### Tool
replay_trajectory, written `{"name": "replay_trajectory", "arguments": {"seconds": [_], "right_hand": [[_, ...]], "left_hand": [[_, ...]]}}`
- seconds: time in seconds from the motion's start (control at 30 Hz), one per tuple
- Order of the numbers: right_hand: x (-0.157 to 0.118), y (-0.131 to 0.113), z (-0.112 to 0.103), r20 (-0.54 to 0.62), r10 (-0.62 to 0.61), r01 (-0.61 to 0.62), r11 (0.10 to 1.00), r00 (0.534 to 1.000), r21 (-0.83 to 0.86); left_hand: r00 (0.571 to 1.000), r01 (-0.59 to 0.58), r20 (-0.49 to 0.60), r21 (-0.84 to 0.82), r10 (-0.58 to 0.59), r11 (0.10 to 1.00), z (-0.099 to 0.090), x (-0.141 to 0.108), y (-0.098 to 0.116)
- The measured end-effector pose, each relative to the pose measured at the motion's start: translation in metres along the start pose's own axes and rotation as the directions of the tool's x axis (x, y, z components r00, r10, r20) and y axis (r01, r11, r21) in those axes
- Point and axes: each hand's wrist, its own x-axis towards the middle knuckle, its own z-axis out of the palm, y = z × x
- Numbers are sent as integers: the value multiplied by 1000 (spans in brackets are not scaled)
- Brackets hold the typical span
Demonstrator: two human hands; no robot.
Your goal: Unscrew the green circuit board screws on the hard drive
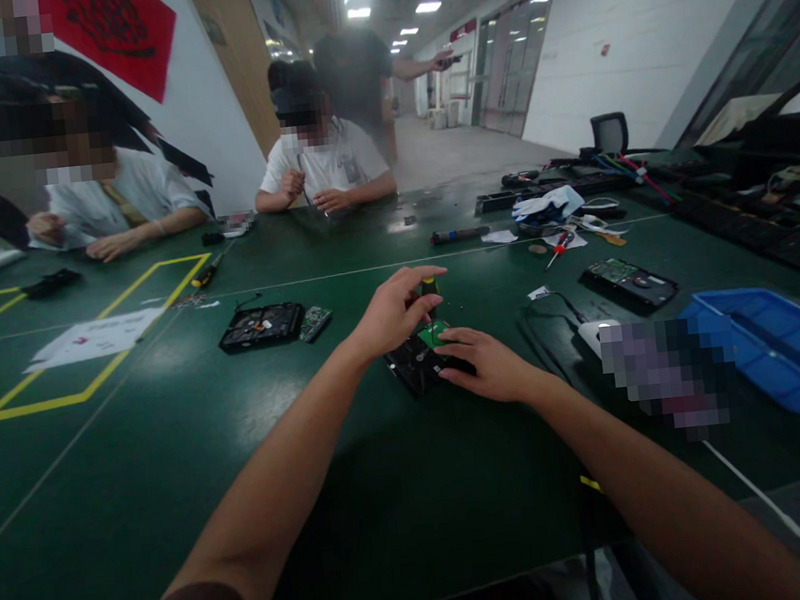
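A black hard drive [416, 366] with a green circuit board [432, 335] lies on the table in front of me. My left hand [401, 311] is closed around a screwdriver [430, 288] with a yellow and black handle, its index finger stretched over the top. The screwdriver stands upright with its tip down at the board. From the right, my right hand [487, 364] grips the drive, fingers on the board and along its edge. Part of the drive is hidden under both hands.
Another opened drive [261, 327] and a loose circuit board [315, 323] lie to the left. A third drive [629, 285], a cable [563, 303] and a blue tray [779, 348] are at right. A red screwdriver [560, 247] lies farther back. Two people sit opposite.
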Motion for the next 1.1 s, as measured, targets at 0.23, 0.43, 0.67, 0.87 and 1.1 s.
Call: {"name": "replay_trajectory", "arguments": {"seconds": [0.23, 0.43, 0.67, 0.87, 1.1], "right_hand": [[0, 0, 0, 9, -6, 6, 1000, 1000, -5], [0, 1, 0, 13, -10, 10, 1000, 1000, -20], [0, 0, -1, 25, -3, 4, 1000, 1000, -24], [0, -1, -1, 10, 9, -9, 1000, 1000, 10], [0, -1, -1, 10, 5, -5, 1000, 1000, 10]], "left_hand": [[996, -1, 90, -55, 5, 998, -4, 0, 5], [999, 39, -16, -2, -39, 999, 1, 0, 2], [996, 65, -71, 37, -62, 997, 2, 0, 2], [994, 112, 14, -91, -111, 990, 0, -1, 6], [994, 88, 65, -76, -83, 993, -3, 0, 6]]}}
